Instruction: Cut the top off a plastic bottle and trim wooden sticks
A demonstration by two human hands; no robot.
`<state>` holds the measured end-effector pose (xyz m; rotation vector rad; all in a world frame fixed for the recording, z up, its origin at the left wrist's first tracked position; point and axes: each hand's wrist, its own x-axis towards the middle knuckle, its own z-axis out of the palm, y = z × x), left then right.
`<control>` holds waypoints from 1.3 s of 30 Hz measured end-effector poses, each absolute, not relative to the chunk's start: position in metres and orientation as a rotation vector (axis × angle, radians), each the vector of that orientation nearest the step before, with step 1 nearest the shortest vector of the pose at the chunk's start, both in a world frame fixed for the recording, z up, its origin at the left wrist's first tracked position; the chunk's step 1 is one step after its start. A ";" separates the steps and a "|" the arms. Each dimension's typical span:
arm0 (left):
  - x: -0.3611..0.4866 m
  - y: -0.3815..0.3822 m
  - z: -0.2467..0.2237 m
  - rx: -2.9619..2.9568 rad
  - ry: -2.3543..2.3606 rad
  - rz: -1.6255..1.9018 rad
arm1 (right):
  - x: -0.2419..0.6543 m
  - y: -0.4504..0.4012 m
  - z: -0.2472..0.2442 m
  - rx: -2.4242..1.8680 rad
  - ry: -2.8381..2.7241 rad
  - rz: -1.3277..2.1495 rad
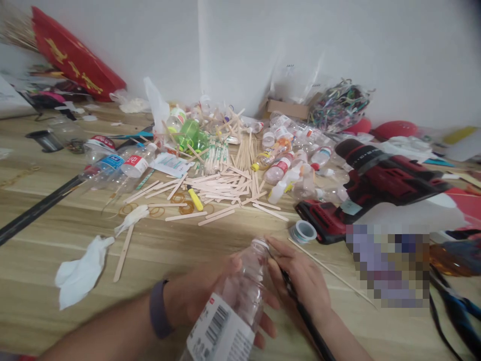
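Note:
A clear plastic bottle (pixel 240 306) with a white label and barcode is tilted, its neck pointing up and away from me. My left hand (pixel 203 286), a grey band on its wrist, is wrapped around the bottle's body from the left and underneath. Close against the neck on the other side, my right hand (pixel 300 281) is closed on a thin black rod-like tool (pixel 300 306). The tool runs down toward the bottom edge, and its tip is near the neck, partly hidden by fingers. Whether the tip touches the bottle I cannot tell.
Wooden craft sticks (pixel 225 188) lie piled mid-table, with a yellow-handled tool (pixel 195 198) beside them. More bottles (pixel 281 168) crowd behind. A red and black cordless drill (pixel 379 175) and a small spool (pixel 302 231) are at right. Crumpled tissue (pixel 84 271) lies left.

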<state>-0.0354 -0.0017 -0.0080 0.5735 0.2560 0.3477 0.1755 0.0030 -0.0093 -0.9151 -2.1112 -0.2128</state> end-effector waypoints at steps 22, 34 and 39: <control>-0.039 0.002 0.000 0.747 0.562 0.481 | 0.165 0.004 -0.004 -0.834 -2.107 -0.270; -0.039 0.004 0.006 0.826 0.658 0.484 | 0.170 0.009 -0.013 -0.847 -2.148 -0.229; -0.037 0.003 0.007 0.866 0.787 0.478 | 0.165 0.011 -0.015 -0.875 -2.150 -0.212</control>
